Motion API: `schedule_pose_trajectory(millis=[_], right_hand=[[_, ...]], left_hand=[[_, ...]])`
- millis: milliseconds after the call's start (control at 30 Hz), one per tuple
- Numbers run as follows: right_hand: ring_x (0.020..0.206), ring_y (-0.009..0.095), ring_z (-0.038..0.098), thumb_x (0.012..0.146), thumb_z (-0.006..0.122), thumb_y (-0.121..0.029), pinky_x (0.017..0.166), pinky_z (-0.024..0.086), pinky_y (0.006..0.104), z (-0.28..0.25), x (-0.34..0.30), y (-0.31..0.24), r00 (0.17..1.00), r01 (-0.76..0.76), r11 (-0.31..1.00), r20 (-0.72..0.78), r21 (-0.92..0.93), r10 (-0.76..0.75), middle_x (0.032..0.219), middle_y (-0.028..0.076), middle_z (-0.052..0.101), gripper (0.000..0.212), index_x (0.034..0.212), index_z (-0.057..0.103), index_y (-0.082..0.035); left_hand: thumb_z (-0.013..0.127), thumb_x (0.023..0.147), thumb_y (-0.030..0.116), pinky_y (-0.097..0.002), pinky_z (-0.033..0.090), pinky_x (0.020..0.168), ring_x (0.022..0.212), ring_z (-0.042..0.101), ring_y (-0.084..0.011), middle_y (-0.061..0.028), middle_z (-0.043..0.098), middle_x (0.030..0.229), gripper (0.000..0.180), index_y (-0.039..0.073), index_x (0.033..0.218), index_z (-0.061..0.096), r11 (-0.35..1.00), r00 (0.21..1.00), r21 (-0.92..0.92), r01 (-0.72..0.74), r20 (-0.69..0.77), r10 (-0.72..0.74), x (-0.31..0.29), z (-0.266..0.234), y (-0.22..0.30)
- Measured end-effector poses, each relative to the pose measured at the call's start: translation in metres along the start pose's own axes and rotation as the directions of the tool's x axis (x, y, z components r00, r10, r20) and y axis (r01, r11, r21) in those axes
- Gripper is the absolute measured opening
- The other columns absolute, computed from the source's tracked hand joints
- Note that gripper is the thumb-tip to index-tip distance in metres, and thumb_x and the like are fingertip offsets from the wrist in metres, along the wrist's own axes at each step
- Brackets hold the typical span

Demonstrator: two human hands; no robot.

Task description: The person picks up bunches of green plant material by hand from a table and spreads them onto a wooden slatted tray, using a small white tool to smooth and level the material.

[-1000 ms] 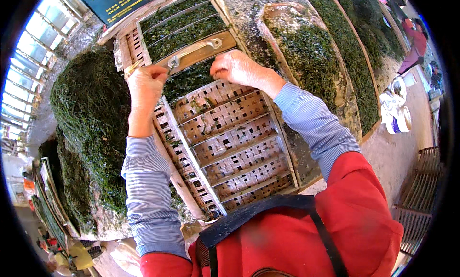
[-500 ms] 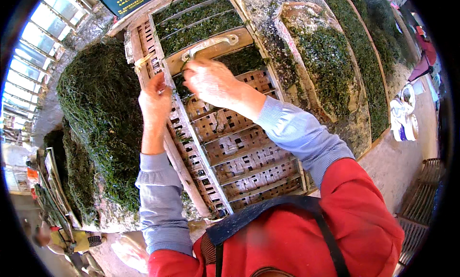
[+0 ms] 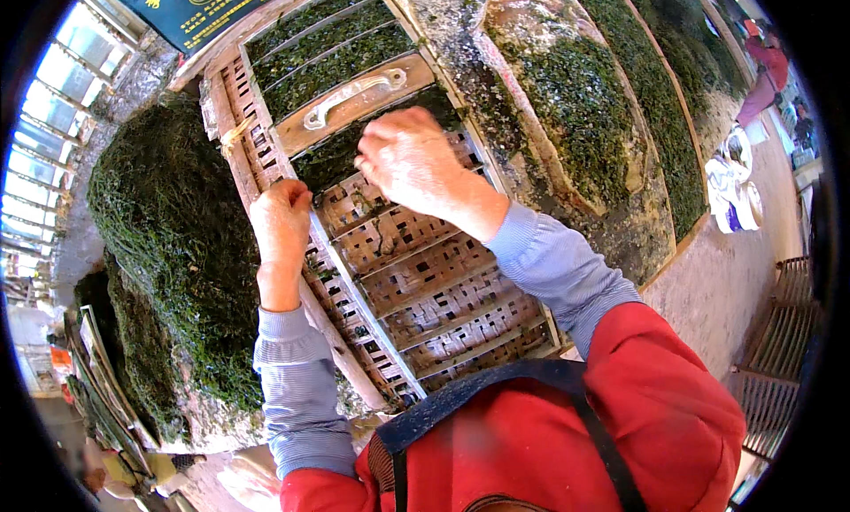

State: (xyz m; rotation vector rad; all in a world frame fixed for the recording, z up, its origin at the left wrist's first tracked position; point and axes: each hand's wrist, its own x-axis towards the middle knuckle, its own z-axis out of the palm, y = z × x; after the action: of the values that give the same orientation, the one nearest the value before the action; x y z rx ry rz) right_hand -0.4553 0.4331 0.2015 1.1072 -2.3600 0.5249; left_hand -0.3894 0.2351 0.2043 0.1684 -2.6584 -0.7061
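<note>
A long wooden frame (image 3: 350, 260) with thin cross slats lies in front of me over a woven bamboo mat (image 3: 429, 269). Dark green leafy stuff (image 3: 326, 59) fills its far sections, while the nearer ones show mostly bare weave. Across the frame sits a wooden board (image 3: 297, 133) with a pale metal handle (image 3: 354, 96). My left hand (image 3: 282, 218) is at the frame's left rail, fingertips pinched together; anything between them is hidden. Just on the near side of the board, my right hand (image 3: 414, 165) hovers over a partly covered section, its fingers curled and slightly blurred, their tips hidden.
A large heap of green stuff (image 3: 173, 255) stands on the left. To the right lie a pale-rimmed tray (image 3: 491, 56) of leafy stuff and further green strips (image 3: 660, 114). A dark green sign (image 3: 199, 12) is at the far left. Another person (image 3: 768, 74) is at the far right.
My right hand has moved right, away from my left hand and off the handle's left end, which now shows. My left hand is slightly nearer me along the rail. The whole view has shifted.
</note>
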Motion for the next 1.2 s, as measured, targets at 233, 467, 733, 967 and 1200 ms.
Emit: schedule_pose_trajectory(millis=[233,467,733,967,1200], right_hand=[[0.073,0.022,0.054,0.078,0.056,-0.021,0.07,0.042,0.0387,-0.025,-0.019,0.048,0.981,-0.05,0.999,-0.189,0.004,0.05,0.074,0.006,0.055,0.016,0.069,0.059,-0.008],[0.104,0.025,0.049,0.083,0.05,-0.037,0.1,0.02,0.0551,-0.037,-0.058,0.062,0.996,0.082,0.969,0.042,-0.234,-0.075,0.1,0.012,0.055,0.039,0.1,0.055,-0.001],[0.066,0.02,0.056,0.092,0.04,-0.036,0.074,0.045,0.0388,-0.043,0.002,0.06,0.873,0.078,0.973,0.486,-0.216,0.038,0.074,0.014,0.054,0.043,0.07,0.057,-0.003],[0.084,0.023,0.057,0.078,0.054,-0.02,0.067,0.048,0.0393,0.002,0.079,0.052,0.955,0.256,0.952,-0.109,-0.167,-0.276,0.079,0.009,0.058,0.013,0.083,0.06,-0.009],[0.071,0.024,0.061,0.078,0.054,-0.016,0.064,0.05,0.0389,-0.005,0.066,0.04,0.977,0.215,0.969,0.017,-0.122,-0.214,0.07,0.007,0.059,0.012,0.073,0.061,-0.008]], left_hand=[[0.06,0.069,0.006,-0.0381,0.048,0.069,0.075,0.061,-0.032,-0.0166,0.062,0.08,0.014,0.003,0.082,0.066,0.943,0.977,0.269,-0.195,0.135,0.164,0.034,0.029,0.007],[0.058,0.068,-0.005,-0.0381,0.047,0.074,0.084,0.057,-0.0335,-0.0152,0.058,0.084,0.022,0.002,0.088,0.063,0.903,0.848,-0.045,-0.428,0.324,0.419,0.028,-0.002,0.028],[0.065,0.072,0.008,-0.0343,0.045,0.066,0.075,0.057,-0.0285,-0.0133,0.058,0.081,0.016,0.0,0.085,0.061,0.931,0.86,-0.224,-0.289,0.368,0.355,0.042,0.017,0.004],[0.058,0.079,0.012,-0.0367,0.046,0.067,0.074,0.058,-0.0297,-0.0162,0.059,0.078,0.012,0.001,0.083,0.06,0.926,0.889,-0.047,-0.374,0.266,0.373,0.04,0.024,0.004],[0.065,0.074,0.015,-0.0299,0.05,0.064,0.072,0.063,-0.0235,-0.0118,0.065,0.082,0.014,0.006,0.084,0.067,0.999,0.994,-0.038,0.028,-0.101,-0.032,0.035,-0.056,0.016]])
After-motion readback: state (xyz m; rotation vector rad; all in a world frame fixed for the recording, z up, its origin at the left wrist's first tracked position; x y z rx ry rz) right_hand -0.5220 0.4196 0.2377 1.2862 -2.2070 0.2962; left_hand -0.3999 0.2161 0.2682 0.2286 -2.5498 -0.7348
